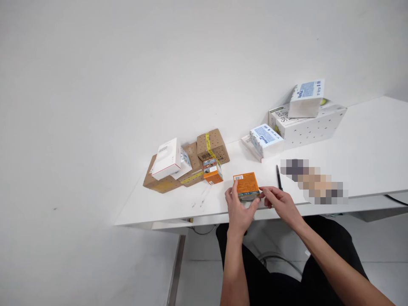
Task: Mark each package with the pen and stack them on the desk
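My left hand (239, 210) grips a small orange box (246, 184) near the front edge of the white table (366, 157), thumb on its left side and fingers under its near side. My right hand (280, 203) touches the box's right side with its fingertips. The box's top shows a barcode label at its far left corner. A black pen (279, 177) lies on the table just right of the box, beyond my right hand.
A second small orange box (212, 171) stands further back left, next to brown cardboard boxes (213, 146) and a white box (166, 159). White and blue packets (266, 138) and a large white carton (307, 121) sit at the back right against the wall.
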A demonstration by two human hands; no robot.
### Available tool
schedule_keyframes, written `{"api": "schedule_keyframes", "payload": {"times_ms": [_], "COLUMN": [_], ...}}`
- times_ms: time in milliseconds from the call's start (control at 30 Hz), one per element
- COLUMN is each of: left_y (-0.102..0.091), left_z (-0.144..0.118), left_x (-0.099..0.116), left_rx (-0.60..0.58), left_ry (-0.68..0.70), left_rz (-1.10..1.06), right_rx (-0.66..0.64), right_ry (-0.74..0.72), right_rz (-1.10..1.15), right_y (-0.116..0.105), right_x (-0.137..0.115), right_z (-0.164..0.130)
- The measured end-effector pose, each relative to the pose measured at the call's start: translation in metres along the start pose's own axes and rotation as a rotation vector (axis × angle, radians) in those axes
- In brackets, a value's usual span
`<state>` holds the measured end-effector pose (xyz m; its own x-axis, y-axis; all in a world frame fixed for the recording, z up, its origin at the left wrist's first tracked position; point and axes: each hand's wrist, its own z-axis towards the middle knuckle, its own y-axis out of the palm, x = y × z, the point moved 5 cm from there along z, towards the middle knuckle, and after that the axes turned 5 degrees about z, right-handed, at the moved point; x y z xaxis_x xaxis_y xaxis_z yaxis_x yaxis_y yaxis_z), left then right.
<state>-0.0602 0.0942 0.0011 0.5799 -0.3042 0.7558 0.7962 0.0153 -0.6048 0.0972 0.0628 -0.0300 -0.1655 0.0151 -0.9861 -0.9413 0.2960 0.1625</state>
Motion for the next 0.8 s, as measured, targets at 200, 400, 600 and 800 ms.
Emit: {"api": "schedule_keyframes", "payload": {"times_ms": [200,400,600,800], "left_y": [0.005,0.015,0.036,0.044], "left_z": [0.006,0.017,0.030,0.028], "left_x": [-0.019,-0.045,-0.041,-0.031], "left_rx": [0.019,-0.067,-0.194,-0.203], "left_ry": [0.018,-0.016,-0.052,-0.076], "left_rz": [-0.169,-0.433,-0.687,-0.722], "right_rx": [0.158,-0.141,-0.248,0.374], "right_ry": [-0.276,-0.353,-0.508,-0.513], "right_rz": [-0.970,-1.615,-1.551,-0.713], "right_y": [-0.042,-0.036,-0.036,-0.062], "right_x": [-0.014,-0.005,-0.004,-0.043], "right_z": [0.016,0.032,0.042,0.030]}}
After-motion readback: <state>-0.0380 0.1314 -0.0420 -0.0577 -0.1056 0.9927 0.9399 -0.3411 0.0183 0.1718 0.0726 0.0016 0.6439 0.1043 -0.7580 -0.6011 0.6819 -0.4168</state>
